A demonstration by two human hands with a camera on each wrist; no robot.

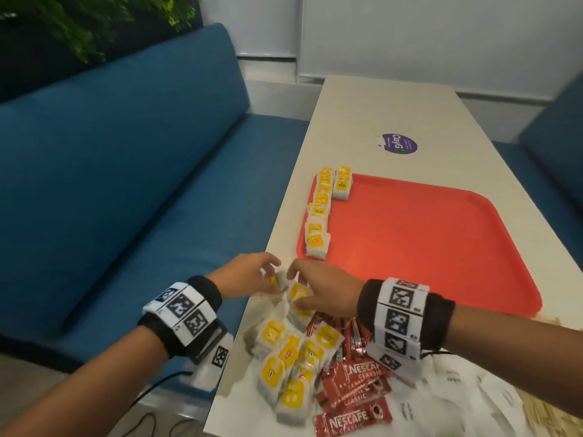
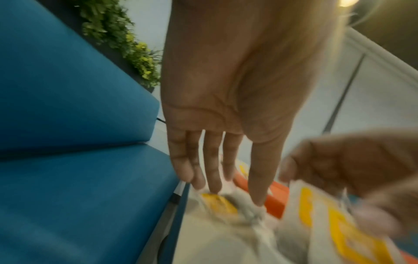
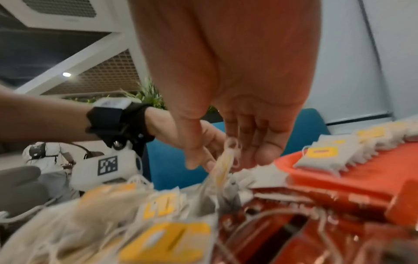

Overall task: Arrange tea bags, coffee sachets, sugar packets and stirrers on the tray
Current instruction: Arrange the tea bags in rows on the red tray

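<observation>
The table (image 1: 362,99) is long, narrow and off-white, set between blue benches; a round purple sticker (image 1: 398,143) lies flat on its far half; nearer stands the red tray (image 1: 426,241), just beside the table's left edge, with a row of tea bags (image 1: 318,220) along the tray's left rim; on the bare tabletop at the near end lies a loose heap of yellow-labelled tea bags (image 1: 285,357) by the left edge; touching it on the right is a pile of red coffee sachets (image 1: 353,395); further right lie white packets (image 1: 467,392), their print too blurred to read.
</observation>
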